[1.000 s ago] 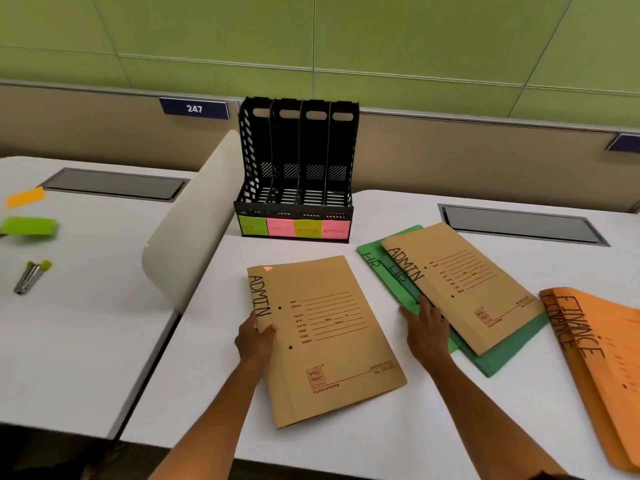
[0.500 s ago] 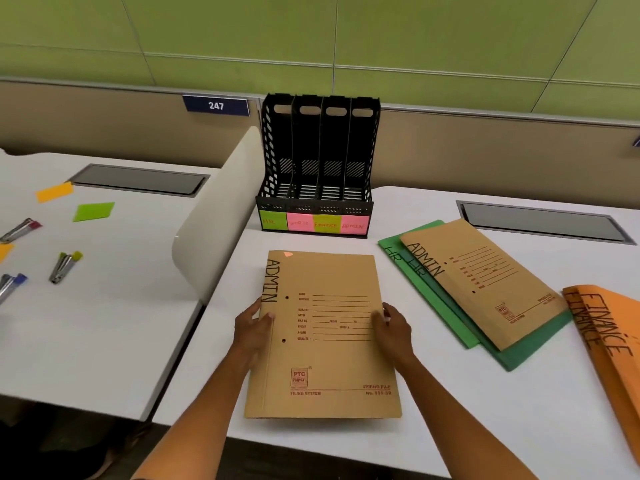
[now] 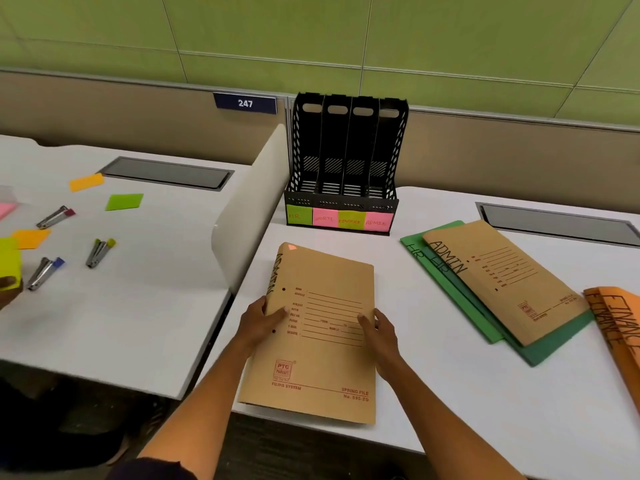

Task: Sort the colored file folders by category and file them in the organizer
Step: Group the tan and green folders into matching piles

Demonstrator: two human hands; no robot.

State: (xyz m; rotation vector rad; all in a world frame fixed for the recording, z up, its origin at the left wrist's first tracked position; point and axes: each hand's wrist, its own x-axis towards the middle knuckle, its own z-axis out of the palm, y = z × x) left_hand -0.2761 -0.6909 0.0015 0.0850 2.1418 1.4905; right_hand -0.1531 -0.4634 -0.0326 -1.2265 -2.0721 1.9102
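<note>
A brown folder marked ADMIN [image 3: 322, 355] is held just above the white desk, its left edge raised. My left hand [image 3: 261, 323] grips its spine edge and my right hand [image 3: 379, 332] grips its right edge. Straight ahead stands a black four-slot organizer [image 3: 346, 161] with all slots bare; sticky labels on its front read HR, SPORTS, FINANCE, ADMIN. To the right lie a second brown ADMIN folder [image 3: 502, 278] on top of green HR folders [image 3: 446, 292]. Orange FINANCE folders [image 3: 620, 327] lie at the far right edge.
A white curved divider [image 3: 249, 209] separates this desk from the left desk, where several staplers [image 3: 100, 251] and coloured sticky notes [image 3: 124, 201] lie. Grey cable hatches [image 3: 561, 225] sit in both desktops. Another person's hand [image 3: 8, 289] shows at the far left.
My right hand left the right-hand pile and took the ADMIN folder's right edge. The folder was squared up, then lifted and tilted. The view shifted left.
</note>
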